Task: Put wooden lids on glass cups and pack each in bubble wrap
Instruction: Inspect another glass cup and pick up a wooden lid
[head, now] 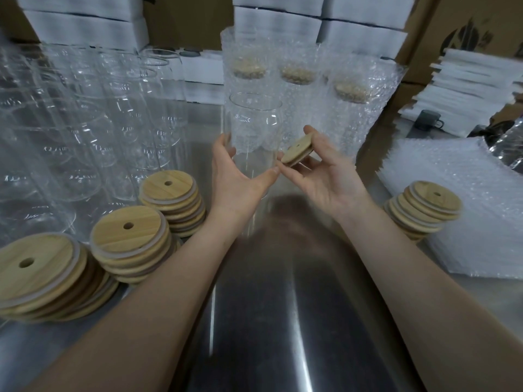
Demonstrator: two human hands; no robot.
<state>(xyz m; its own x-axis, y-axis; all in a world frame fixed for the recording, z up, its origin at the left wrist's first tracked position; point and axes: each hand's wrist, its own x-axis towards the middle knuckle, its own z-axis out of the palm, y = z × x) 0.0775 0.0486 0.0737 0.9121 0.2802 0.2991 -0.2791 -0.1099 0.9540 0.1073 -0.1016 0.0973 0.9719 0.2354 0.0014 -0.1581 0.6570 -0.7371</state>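
Both forearms extended forward, left hand (240, 176) curled round glass cup (254, 123), right hand (328, 179) palm-up just right of it, pinching wooden lid (296, 154)

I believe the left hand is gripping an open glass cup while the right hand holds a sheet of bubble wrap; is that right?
Not quite. In the head view the right hand holds a wooden lid, not a sheet of bubble wrap. The left hand is indeed gripping the open glass cup.
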